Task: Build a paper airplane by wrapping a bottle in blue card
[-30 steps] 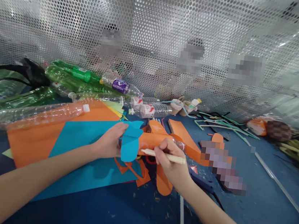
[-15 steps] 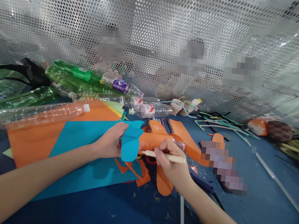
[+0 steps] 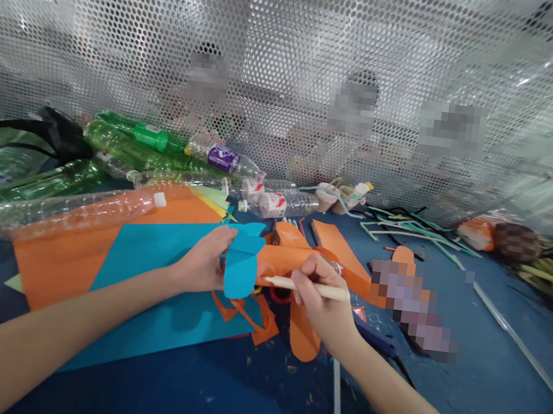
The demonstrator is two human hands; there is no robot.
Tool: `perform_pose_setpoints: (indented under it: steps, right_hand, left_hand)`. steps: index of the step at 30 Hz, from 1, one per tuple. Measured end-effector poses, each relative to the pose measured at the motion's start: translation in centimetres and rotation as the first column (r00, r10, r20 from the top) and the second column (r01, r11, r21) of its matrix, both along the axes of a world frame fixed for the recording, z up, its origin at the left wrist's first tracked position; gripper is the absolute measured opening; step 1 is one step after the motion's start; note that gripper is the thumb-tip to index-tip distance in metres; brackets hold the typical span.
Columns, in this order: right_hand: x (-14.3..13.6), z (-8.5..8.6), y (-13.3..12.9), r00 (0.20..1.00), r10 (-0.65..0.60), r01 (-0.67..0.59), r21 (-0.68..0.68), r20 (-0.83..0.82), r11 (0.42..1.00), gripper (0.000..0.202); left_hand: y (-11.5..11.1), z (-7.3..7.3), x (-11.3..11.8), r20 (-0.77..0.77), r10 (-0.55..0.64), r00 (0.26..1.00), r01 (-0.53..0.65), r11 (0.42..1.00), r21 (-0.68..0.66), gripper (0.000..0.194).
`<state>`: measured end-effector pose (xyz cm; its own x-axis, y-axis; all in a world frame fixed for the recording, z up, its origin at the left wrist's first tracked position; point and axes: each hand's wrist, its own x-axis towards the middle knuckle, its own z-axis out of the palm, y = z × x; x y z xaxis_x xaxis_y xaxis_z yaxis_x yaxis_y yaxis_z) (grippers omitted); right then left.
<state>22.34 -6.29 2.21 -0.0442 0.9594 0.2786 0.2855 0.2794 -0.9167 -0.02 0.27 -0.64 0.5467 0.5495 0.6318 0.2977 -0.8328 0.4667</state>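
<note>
My left hand grips the left end of an orange paper-wrapped bottle, where cut blue paper is attached. In my right hand is a cream-coloured pen, pinched between the fingers and pointing left. Its tip is at the orange wrap, just right of the blue paper. The bottle's clear neck shows partly behind my right hand. Below the bottle lie an orange rounded strip and orange scraps.
Blue paper and orange paper lie at left. Plastic bottles line the back against a perforated metal screen. Blue-handled scissors, a blurred-out object, and thin straws are at right. People show behind the screen.
My right hand has shifted slightly right and up with the pen, whose tip has moved a little to the right. My left hand and the bottle look unmoved.
</note>
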Motion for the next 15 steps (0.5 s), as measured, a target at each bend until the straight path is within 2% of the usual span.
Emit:
perform_pose_setpoints:
  steps: [15]
  right_hand:
    - [0.09, 0.07, 0.06, 0.996, -0.004, 0.001, 0.026, 0.091, 1.000, 0.025]
  left_hand:
    - [-0.04, 0.05, -0.10, -0.028, 0.015, 0.999, -0.015, 1.000, 0.021, 0.056]
